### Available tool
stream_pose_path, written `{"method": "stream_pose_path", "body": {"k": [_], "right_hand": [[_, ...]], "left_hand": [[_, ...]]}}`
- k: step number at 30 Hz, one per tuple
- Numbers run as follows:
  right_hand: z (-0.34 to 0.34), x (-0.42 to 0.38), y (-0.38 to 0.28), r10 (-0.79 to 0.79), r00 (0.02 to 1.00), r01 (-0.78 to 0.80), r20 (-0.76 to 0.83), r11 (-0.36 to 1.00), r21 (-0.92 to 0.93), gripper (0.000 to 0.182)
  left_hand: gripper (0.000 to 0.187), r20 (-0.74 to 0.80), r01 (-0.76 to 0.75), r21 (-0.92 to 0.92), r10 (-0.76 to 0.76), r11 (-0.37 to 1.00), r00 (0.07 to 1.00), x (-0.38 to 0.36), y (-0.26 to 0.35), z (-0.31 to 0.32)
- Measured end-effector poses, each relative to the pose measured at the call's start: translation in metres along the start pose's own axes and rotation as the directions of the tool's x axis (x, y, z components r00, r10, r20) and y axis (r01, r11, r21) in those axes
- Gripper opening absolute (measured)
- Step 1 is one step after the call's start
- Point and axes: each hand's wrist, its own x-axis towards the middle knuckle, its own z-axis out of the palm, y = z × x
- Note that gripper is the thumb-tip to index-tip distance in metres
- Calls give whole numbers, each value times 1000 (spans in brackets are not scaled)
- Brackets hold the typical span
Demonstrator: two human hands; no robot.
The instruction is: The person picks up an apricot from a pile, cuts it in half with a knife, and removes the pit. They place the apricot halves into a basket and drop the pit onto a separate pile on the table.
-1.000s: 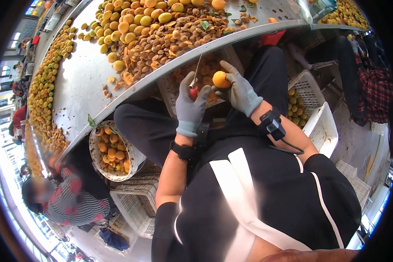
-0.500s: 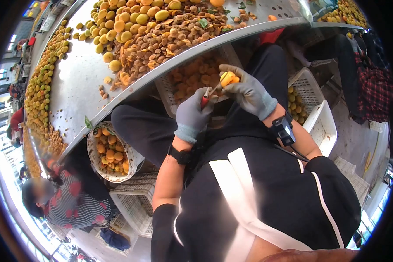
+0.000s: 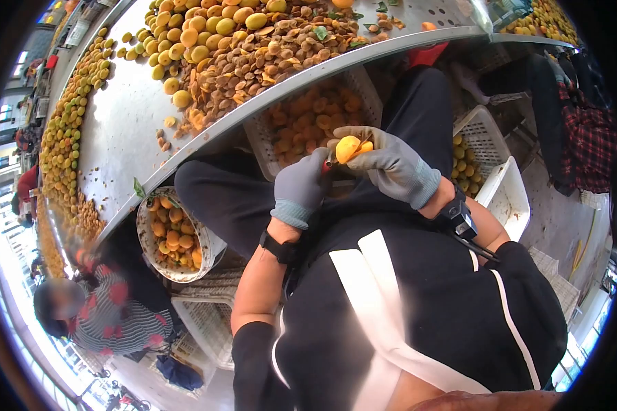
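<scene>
My left hand point(image 3: 299, 186), in a grey glove, is closed around a small knife point(image 3: 328, 165) with a red handle; its blade is mostly hidden. My right hand point(image 3: 393, 166), also gloved, grips a yellow-orange apricot point(image 3: 348, 148) between thumb and fingers. The fruit looks cut, with a second piece of flesh beside it. Both hands are close together above my lap. Below and beyond them is a plastic crate point(image 3: 259, 137) of orange apricot pieces, partly covered by my hands and the table edge.
A metal table point(image 3: 120, 113) carries whole apricots point(image 3: 216, 24) and a heap of brown pits point(image 3: 247, 72). A white bucket point(image 3: 147, 236) of apricots stands at left. Crates point(image 3: 487, 133) are at right. Co-workers sit on both sides, one in a striped top point(image 3: 134, 312).
My right hand has moved down and left with the apricot, closer to my left hand. The knife has turned, and less of it shows. More of the crate beyond is visible.
</scene>
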Motion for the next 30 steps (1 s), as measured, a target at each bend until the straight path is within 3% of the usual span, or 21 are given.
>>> {"method": "stream_pose_path", "body": {"k": [2, 3, 5, 7, 8, 9, 10, 11, 12, 13, 14, 15, 18, 21, 23, 25, 27, 29, 30], "right_hand": [[-1, -2, 4, -1, 999, 5, -32, 989, 149, 39], [-2, -1, 7, -3, 999, 8, -34, 989, 149, 39], [-2, 3, 14, 13, 1000, -9, -11, 945, 326, 36], [-5, 8, 21, -16, 1000, 23, -21, 929, 369, 40], [-9, 12, 22, 2, 999, -14, 32, 922, 386, 42], [-12, 15, 23, 19, 996, -51, 84, 915, 400, 45], [-13, 16, 24, 16, 997, -48, 82, 915, 401, 45], [-14, 18, 25, 37, 994, -11, -98, 968, 251, 48], [-15, 19, 27, 29, 960, -4, -277, 996, 91, 50], [-17, 21, 27, 31, 960, -5, -278, 996, 93, 50], [-22, 26, 25, -55, 937, 75, -346, 996, 44, 48], [-28, 33, 21, -143, 902, 152, -408, 988, -12, 46], [-62, 49, -11, -191, 928, 231, -320, 969, 91, 28], [-59, 64, -62, -266, 941, 291, -211, 951, 99, 19], [-77, 82, -92, -318, 937, 334, -147, 937, 100, 22], [-93, 105, -132, -372, 925, 378, -80, 920, 102, 26], [-111, 133, -175, -616, 775, 527, -144, 755, -390, 27], [-148, 175, -221, -790, 612, 358, -26, 307, -882, 35], [-150, 181, -236, -795, 606, 360, -25, 302, -882, 35]], "left_hand": [[26, 35, 29, 34, -30, 999, 999, 1, -1, 3], [24, 80, 51, 23, -53, 998, 995, 2, -1, 5], [23, 125, 74, 15, -76, 997, 989, 3, -9, 11], [23, 226, 169, -214, -119, 962, 967, 1, -26, 25], [23, 229, 166, -212, -117, 963, 967, 1, -29, 28], [22, 302, 371, -475, -249, 798, 920, 0, -32, 31], [22, 408, 532, -668, -342, 521, 847, -1, -35, 34], [22, 408, 532, -668, -342, 520, 846, 1, -36, 33], [21, 389, 523, -759, -373, 387, 842, 4, -37, 31], [20, 375, 495, -833, -407, 246, 833, 5, -38, 29], [16, 351, 506, -788, -417, 352, 838, 6, -33, 21], [16, 353, 506, -787, -416, 352, 838, 6, -33, 20], [15, 332, 521, -752, -450, 403, 829, 7, -33, 17], [11, 328, 488, -810, -437, 327, 837, 10, -29, 14], [11, 418, 560, -806, -487, 190, 767, 12, -33, 20], [13, 448, 566, -806, -448, 171, 774, 11, -46, 32], [13, 416, 590, -758, -493, 276, 764, 15, -35, 24], [25, 451, 618, -710, -457, 338, 767, 18, -36, 25], [25, 449, 614, -711, -451, 343, 771, 16, -39, 28]]}}
